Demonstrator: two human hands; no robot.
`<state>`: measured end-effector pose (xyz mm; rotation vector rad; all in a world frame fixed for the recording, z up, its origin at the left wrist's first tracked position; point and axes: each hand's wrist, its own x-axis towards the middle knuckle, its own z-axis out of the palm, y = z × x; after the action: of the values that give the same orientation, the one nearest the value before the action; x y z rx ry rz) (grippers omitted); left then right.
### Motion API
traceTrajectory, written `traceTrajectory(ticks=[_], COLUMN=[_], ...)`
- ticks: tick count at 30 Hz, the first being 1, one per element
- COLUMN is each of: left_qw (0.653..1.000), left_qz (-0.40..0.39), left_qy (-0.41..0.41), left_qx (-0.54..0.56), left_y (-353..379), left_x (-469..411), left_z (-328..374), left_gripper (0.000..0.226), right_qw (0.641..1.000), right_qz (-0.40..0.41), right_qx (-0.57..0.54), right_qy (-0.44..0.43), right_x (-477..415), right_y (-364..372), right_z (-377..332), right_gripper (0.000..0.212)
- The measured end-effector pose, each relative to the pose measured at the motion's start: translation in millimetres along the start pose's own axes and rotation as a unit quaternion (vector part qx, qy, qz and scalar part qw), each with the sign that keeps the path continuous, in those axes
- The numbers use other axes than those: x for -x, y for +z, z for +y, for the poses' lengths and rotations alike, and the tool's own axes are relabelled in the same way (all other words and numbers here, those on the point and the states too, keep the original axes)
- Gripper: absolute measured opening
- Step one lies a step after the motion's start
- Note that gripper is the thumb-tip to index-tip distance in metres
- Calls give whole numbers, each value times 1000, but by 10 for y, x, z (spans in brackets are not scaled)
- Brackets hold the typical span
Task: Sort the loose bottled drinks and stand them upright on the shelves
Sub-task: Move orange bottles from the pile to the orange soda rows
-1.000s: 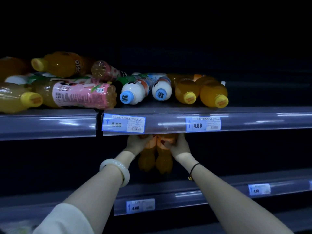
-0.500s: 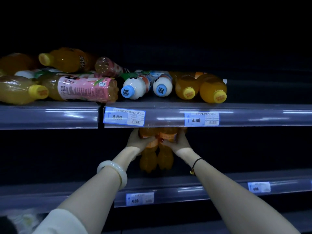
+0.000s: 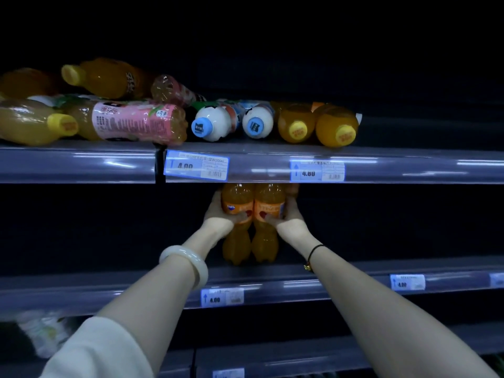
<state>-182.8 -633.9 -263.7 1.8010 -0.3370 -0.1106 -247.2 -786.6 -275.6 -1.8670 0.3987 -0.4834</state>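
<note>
Orange soda bottles (image 3: 265, 242), two, upright and touching side by side, appear at centre frame in the dark bay between the upper shelf (image 3: 81, 165) and the middle shelf (image 3: 341, 285); whether their bases rest on the middle shelf or hang just above it cannot be told. The left hand (image 3: 218, 215) grasps the left bottle (image 3: 236, 242) at its label band, thumb laid across the front. The right hand (image 3: 290, 218) grasps the right bottle (image 3: 268, 196) in mirror fashion. The caps are hidden behind the upper shelf's front rail. Compared with one second ago, both hands now sit lower beneath that rail, at the labels rather than close under its edge, so the rounded shoulders of both bottles have come into sight. The pair also reads straighter and more squarely parallel. A pale bangle (image 3: 188, 263) circles the left wrist, and a black cord bracelet (image 3: 313, 252) circles the right. Loose drinks lie on their sides along the upper shelf, in the upper left to upper centre of the frame, arranged as before: a pink-labelled bottle (image 3: 133, 121), two white bottles with blue caps (image 3: 210, 124), and two orange bottles with yellow caps (image 3: 336, 126) pointing forward. Blue price tags (image 3: 196, 166) sit on the upper rail, and a further tag (image 3: 222, 297) is fixed on the middle rail below the hands.
</note>
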Motion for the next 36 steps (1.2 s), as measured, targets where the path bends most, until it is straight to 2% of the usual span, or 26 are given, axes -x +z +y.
traceTrajectory(ticks=[5, 9, 13, 18, 20, 22, 24, 27, 30, 33, 36], left_qw=[997, 974, 955, 913, 913, 922, 926, 928, 934, 931, 924], left_qz=[57, 155, 127, 158, 148, 120, 99, 66, 70, 96, 100], left_qy=[48, 151, 259, 372, 376, 355, 333, 302, 262, 235, 289], left_qx=[25, -61, -70, -48, -55, -95, -149, -208, -233, -263, -228], left_y=[70, 140, 269, 333, 319, 300, 287, 325, 424, 493, 504], left_x=[209, 553, 967, 1183, 1082, 906, 719, 544, 473, 451, 449], left_z=[6, 80, 252, 872, 1140, 1353, 1503, 1685, 1811, 1883, 1875], left_gripper=[78, 56, 14, 6, 17, 34, 45, 44, 38, 37, 24], right_qw=[1000, 989, 964, 934, 923, 919, 917, 917, 919, 915, 898], right_qz=[16, 75, 115, 194, 223, 249, 281, 270, 220, 226, 239], right_qx=[4, 85, 112, 41, 44, 66, 136, 240, 290, 284, 297], right_qy=[-18, -98, -212, -297, -312, -298, -247, -171, -153, -177, -222], right_x=[193, 456, 755, 935, 895, 808, 689, 530, 402, 325, 287], right_y=[-38, -161, -305, -607, -745, -875, -990, -1118, -1159, -1177, -1223], right_z=[-9, -85, -234, -772, -998, -1190, -1314, -1383, -1322, -1253, -1218], right_gripper=[54, 40, 20, 6, 8, 24, 41, 59, 73, 67, 57])
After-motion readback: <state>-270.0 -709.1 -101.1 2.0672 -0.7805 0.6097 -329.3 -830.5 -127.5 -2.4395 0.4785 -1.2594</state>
